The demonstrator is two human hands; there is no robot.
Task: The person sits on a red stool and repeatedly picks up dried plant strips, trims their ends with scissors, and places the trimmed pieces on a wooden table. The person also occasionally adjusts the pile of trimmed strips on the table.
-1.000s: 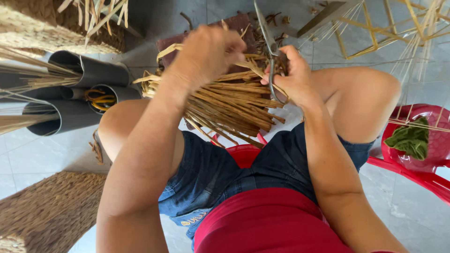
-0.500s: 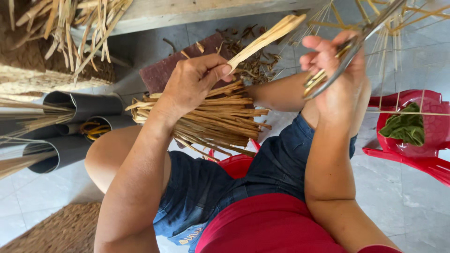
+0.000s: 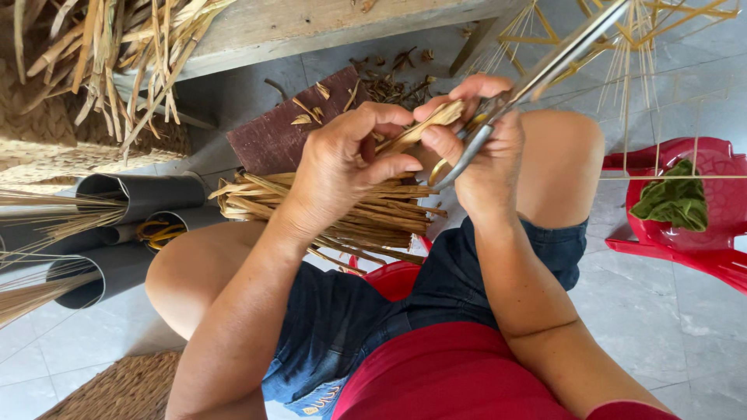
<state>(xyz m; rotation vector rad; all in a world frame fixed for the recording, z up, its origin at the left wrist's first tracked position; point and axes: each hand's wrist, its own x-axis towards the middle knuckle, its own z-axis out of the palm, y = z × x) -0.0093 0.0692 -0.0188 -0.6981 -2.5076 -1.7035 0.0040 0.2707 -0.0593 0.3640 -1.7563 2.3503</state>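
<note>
My left hand [image 3: 350, 167] pinches a flat dried straw strip [image 3: 436, 120] between thumb and fingers, above my lap. My right hand [image 3: 482, 152] grips metal scissors [image 3: 545, 74], whose long blades point up and to the right; its fingertips also touch the strip's end. Below both hands a bundle of dried straw strips [image 3: 342, 214] lies across my knees. The scissors' handles are mostly hidden inside my right hand.
Grey plastic tubes [image 3: 136, 194] holding thin sticks lie at the left. A wooden bench [image 3: 311, 27] with loose straw runs along the top. A red plastic stool [image 3: 692, 225] with a green cloth [image 3: 673, 202] stands at the right. Dark mat with trimmings [image 3: 272, 140] lies ahead; woven mat [image 3: 117, 389] bottom left.
My left hand lifted one strip off the bundle and brought it up to my right hand. The right hand with the scissors rose and came in toward the strip.
</note>
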